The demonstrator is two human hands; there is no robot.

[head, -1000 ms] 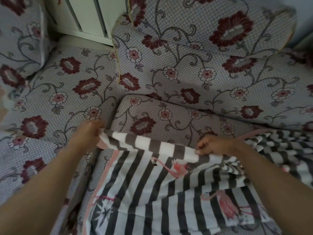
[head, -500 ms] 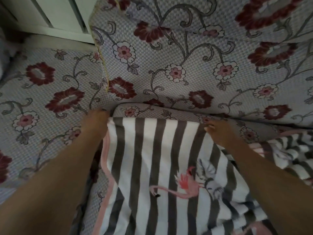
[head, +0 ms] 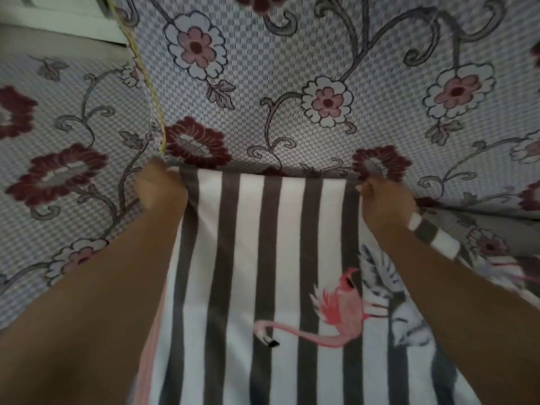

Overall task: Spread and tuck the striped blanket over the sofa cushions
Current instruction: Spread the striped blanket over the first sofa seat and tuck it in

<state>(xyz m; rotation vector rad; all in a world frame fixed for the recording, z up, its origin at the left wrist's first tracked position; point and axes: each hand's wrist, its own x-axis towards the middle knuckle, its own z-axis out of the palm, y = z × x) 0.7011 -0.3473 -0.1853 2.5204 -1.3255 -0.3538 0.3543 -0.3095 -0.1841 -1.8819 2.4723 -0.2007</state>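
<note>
Striped blanket [head: 263, 287]: grey and white stripes, pink border along its left edge, pink flamingo print [head: 330, 323] low and right of centre. It lies flat over the seat cushion, covering it from the near edge up to the crease where seat meets backrest. Its far edge sits right at that crease.

Left hand [head: 159, 188]: at the blanket's far left corner, fingers curled down onto the cloth edge beside the crease. The view is blurred; grip appears clenched on the blanket corner.

Right hand [head: 382, 197]: at the blanket's far edge, right of centre, fingers curled and pinching the cloth against the crease. Grip grasping the blanket. A fold of the striped cloth lies across the right forearm.

Seat cushion [head: 496, 238]: floral cover, a bare part showing to the right of the blanket.

Adjoining seat [head: 67, 171]: same floral cover, to the left of the blanket.

Backrest cushion [head: 292, 83]: floral cover, dark red and pink-white flowers, grey vines, yellow piping [head: 152, 92] down its left seam.

White panel [head: 58, 16]: top left, behind the sofa.
</note>
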